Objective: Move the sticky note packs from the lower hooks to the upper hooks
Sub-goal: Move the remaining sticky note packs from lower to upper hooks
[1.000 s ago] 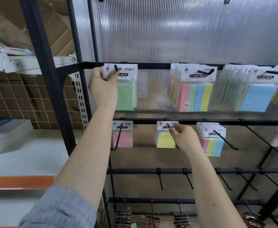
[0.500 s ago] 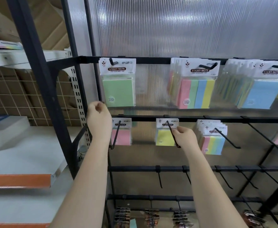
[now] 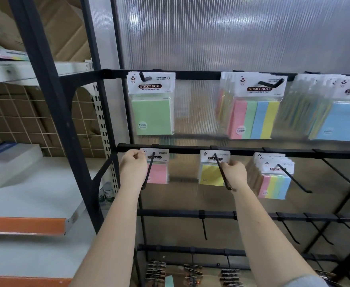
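Reaching up to the lower bar at 9 o'clock, the left hand [image 3: 133,168] curls its fingers and pinches the top left corner of the pink sticky note pack [image 3: 157,169], which hangs on its long black hook [image 3: 148,171]. Up at 11 o'clock, a green sticky note pack [image 3: 152,105] hangs alone on an upper hook [image 3: 144,77]. In the middle, the yellow sticky note pack [image 3: 210,170] hangs on the lower bar, and the right hand [image 3: 234,172] grips its right edge with curled fingers, beside another black hook [image 3: 221,172]. At 3 o'clock, striped packs [image 3: 274,179] hang on a lower hook. At 1 o'clock, bigger striped packs [image 3: 254,112] hang on the upper bar [image 3: 197,75], with blue packs [image 3: 339,121] further right.
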Demonstrator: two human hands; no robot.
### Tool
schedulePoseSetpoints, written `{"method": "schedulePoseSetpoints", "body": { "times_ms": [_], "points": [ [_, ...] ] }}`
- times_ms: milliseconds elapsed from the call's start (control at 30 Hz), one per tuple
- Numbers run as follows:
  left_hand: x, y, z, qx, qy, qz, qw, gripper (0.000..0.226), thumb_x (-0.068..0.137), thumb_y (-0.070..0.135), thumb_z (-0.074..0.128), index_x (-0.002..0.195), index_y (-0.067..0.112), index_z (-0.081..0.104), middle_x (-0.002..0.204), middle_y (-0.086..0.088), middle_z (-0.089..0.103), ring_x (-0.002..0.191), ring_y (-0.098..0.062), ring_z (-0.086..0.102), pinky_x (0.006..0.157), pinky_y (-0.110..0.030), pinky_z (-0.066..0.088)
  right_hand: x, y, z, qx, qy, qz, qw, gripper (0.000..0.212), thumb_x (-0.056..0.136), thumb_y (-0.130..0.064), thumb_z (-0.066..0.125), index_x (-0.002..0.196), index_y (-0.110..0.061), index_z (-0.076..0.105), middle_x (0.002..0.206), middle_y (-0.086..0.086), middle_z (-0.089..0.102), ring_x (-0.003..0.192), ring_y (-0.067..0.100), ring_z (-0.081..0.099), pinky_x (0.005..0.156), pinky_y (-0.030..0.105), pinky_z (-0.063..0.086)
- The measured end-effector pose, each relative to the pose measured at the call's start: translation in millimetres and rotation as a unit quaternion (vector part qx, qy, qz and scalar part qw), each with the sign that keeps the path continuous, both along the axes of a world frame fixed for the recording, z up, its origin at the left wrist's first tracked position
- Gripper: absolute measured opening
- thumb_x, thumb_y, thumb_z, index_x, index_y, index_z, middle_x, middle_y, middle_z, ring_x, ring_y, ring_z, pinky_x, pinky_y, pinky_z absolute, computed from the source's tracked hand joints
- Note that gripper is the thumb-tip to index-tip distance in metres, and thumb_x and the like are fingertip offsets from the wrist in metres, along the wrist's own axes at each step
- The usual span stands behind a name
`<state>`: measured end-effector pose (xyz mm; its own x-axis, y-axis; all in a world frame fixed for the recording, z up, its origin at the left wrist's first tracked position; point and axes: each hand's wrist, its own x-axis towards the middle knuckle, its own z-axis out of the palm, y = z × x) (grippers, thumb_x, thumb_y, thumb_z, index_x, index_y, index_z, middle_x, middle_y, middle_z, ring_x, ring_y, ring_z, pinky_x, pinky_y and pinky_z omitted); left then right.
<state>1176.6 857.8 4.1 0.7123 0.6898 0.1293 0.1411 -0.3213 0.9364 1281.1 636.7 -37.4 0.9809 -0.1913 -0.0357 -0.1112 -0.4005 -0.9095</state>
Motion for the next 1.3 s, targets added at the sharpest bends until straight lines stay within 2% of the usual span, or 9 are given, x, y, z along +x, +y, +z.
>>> {"method": "schedulePoseSetpoints", "body": {
  "times_ms": [100, 267, 333, 400, 533, 700, 800, 1067, 1300],
  "points": [
    [0, -1, 0, 0.005, 0.011, -0.002, 1.000, 0.016, 0.097, 0.018, 0.039, 0.096, 0.019, 0.055, 0.098, -0.006, 0.063, 0.083, -0.018, 0.058, 0.053, -0.022, 0.037, -1, -1, -2, -0.014, -0.006, -0.022, 1.000, 0.018, 0.095, -0.019, 0.051, 0.104, -0.004, 0.056, 0.091, 0.011, 0.055, 0.085, 0.024, 0.053, 0.070, 0.026, 0.036],
    [0, -1, -1, 0.010, 0.028, -0.020, 0.999, 0.017, 0.098, 0.018, 0.039, 0.099, 0.018, 0.055, 0.101, -0.007, 0.063, 0.088, -0.021, 0.061, 0.048, -0.017, 0.035, -9, -1, 0, -0.008, -0.015, -0.013, 1.000, 0.037, 0.098, -0.023, 0.048, 0.120, 0.005, 0.058, 0.104, 0.016, 0.062, 0.106, 0.033, 0.058, 0.076, 0.026, 0.039],
    [0, 0, -3, 0.011, 0.027, -0.024, 0.999, 0.017, 0.097, 0.018, 0.039, 0.099, 0.018, 0.056, 0.101, -0.008, 0.064, 0.089, -0.022, 0.062, 0.049, -0.018, 0.035, -13, -2, 1, 0.041, -0.010, 0.007, 0.999, 0.033, 0.098, -0.023, 0.050, 0.114, 0.004, 0.062, 0.099, 0.016, 0.064, 0.093, 0.030, 0.061, 0.077, 0.031, 0.045],
    [0, 0, -5, 0.013, 0.026, -0.027, 0.999, 0.019, 0.097, 0.017, 0.040, 0.101, 0.017, 0.058, 0.102, -0.008, 0.064, 0.089, -0.022, 0.061, 0.051, -0.020, 0.036, -18, -3, 2, 0.081, 0.007, 0.039, 0.996, 0.028, 0.098, -0.024, 0.051, 0.088, 0.000, 0.063, 0.077, 0.016, 0.056, 0.069, 0.025, 0.051, 0.064, 0.033, 0.041],
    [-2, 0, -8, 0.031, 0.019, -0.038, 0.999, 0.023, 0.098, 0.017, 0.040, 0.110, 0.014, 0.059, 0.104, -0.007, 0.065, 0.073, -0.011, 0.057, 0.051, -0.019, 0.036, -34, -5, 8, 0.073, 0.012, 0.049, 0.996, 0.037, 0.099, -0.027, 0.047, 0.067, -0.009, 0.047, 0.065, 0.010, 0.041, 0.059, 0.018, 0.038, 0.053, 0.027, 0.029],
    [-9, 8, -11, 0.118, 0.090, -0.045, 0.988, 0.024, 0.099, 0.017, 0.036, 0.110, 0.014, 0.057, 0.104, -0.006, 0.062, 0.070, -0.011, 0.052, 0.051, -0.023, 0.036, -67, -14, 21, 0.038, 0.001, 0.034, 0.999, 0.034, 0.101, -0.025, 0.039, 0.105, -0.002, 0.063, 0.079, 0.027, 0.054, 0.066, 0.025, 0.048, 0.060, 0.028, 0.031],
    [-7, 10, -9, 0.144, 0.129, -0.045, 0.980, 0.022, 0.097, 0.014, 0.036, 0.106, 0.016, 0.056, 0.100, -0.006, 0.059, 0.066, -0.011, 0.049, 0.048, -0.024, 0.034, -83, -19, 27, 0.010, 0.001, 0.042, 0.999, 0.030, 0.101, -0.025, 0.037, 0.081, -0.007, 0.051, 0.062, 0.007, 0.031, 0.055, 0.013, 0.027, 0.053, 0.027, 0.022],
    [15, 14, -15, 0.131, 0.189, -0.081, 0.970, 0.031, 0.097, 0.013, 0.032, 0.116, 0.015, 0.057, 0.103, -0.005, 0.056, 0.063, -0.014, 0.047, 0.048, -0.024, 0.033, -106, -28, 48, -0.123, 0.001, 0.060, 0.991, 0.037, 0.099, -0.019, 0.037, 0.063, -0.012, 0.031, 0.059, 0.002, 0.027, 0.052, 0.016, 0.024, 0.050, 0.029, 0.016],
    [39, 23, -21, -0.002, 0.212, -0.060, 0.975, 0.030, 0.094, 0.011, 0.045, 0.119, -0.003, 0.054, 0.105, -0.019, 0.062, 0.078, -0.027, 0.055, 0.059, -0.026, 0.039, -126, -34, 65, -0.185, -0.032, 0.054, 0.981, 0.046, 0.099, -0.022, 0.040, 0.056, -0.013, 0.025, 0.053, 0.002, 0.026, 0.050, 0.017, 0.025, 0.048, 0.028, 0.017]
  ]
}}
